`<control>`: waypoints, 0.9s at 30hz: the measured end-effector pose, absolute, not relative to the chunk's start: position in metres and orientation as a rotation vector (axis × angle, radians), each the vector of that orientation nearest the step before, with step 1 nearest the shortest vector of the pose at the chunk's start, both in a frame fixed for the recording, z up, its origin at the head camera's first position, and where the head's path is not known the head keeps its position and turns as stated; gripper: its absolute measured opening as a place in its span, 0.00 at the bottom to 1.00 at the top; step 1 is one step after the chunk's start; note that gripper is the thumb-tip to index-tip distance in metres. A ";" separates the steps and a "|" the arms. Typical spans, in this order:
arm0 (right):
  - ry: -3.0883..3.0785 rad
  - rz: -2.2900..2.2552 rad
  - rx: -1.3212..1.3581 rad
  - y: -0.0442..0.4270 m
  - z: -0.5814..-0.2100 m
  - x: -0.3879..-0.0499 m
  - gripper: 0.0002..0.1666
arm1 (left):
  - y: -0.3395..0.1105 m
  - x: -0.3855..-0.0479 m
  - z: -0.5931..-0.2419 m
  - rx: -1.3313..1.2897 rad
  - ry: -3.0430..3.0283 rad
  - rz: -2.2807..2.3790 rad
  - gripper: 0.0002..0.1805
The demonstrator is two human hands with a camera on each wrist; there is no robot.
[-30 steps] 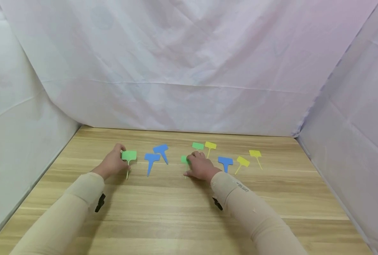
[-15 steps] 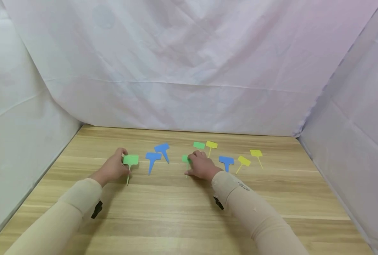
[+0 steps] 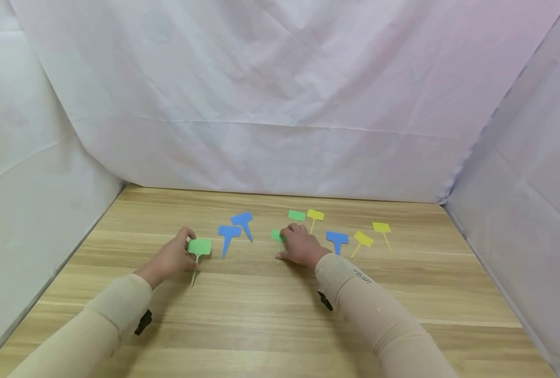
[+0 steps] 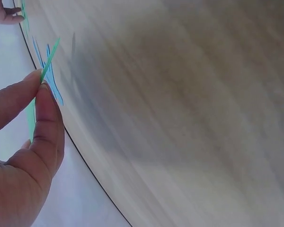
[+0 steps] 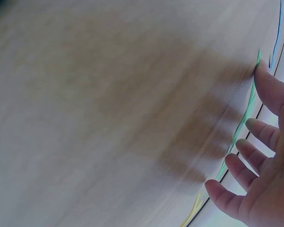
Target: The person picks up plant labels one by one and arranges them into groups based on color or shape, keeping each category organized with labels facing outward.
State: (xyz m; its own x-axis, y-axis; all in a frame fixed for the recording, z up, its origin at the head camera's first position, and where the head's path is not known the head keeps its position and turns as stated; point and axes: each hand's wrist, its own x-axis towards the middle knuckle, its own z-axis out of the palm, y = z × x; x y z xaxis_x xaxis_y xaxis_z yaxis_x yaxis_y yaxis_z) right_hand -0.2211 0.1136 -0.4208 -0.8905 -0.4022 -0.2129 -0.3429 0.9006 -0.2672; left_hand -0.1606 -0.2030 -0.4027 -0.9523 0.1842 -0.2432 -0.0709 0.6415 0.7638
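My left hand (image 3: 170, 260) pinches the stem of a green plant label (image 3: 199, 247), raised off the table with its flat head up. In the left wrist view, thumb and fingertip meet on the green label (image 4: 51, 59). Near the middle, my right hand (image 3: 301, 247) rests over a second green plant label (image 3: 277, 235), partly hiding it. The right wrist view has the fingers spread along this flat-lying green label (image 5: 248, 109), with the thumb tip touching its stem. Two blue plant labels (image 3: 230, 231) lie between the hands, almost touching.
Behind the right hand lie another green label (image 3: 297, 216) and a yellow one (image 3: 315, 214). To its right are a blue label (image 3: 338, 238) and two yellow labels (image 3: 363, 239). White cloth (image 3: 280, 105) encloses the wooden table (image 3: 242, 325) at the back and sides.
My left hand has drawn toward me and slightly right, carrying the green plant label with it. The right hand stays at its green label. The view has shifted slightly.
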 end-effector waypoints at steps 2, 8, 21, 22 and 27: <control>2.805 -0.329 -0.559 0.114 -0.421 -0.221 0.38 | -0.202 -0.159 -0.403 0.089 2.578 1.187 0.34; 2.797 -0.345 -0.559 0.115 -0.421 -0.220 0.38 | -0.203 -0.153 -0.406 0.093 2.615 1.142 0.33; 2.800 -0.352 -0.552 0.115 -0.420 -0.221 0.38 | -0.204 -0.143 -0.409 0.116 2.594 1.139 0.36; 2.800 -0.349 -0.553 0.115 -0.420 -0.221 0.38 | -0.203 -0.142 -0.409 0.111 2.597 1.132 0.36; 2.797 -0.366 -0.546 0.114 -0.420 -0.221 0.38 | -0.203 -0.141 -0.411 0.107 2.609 1.101 0.37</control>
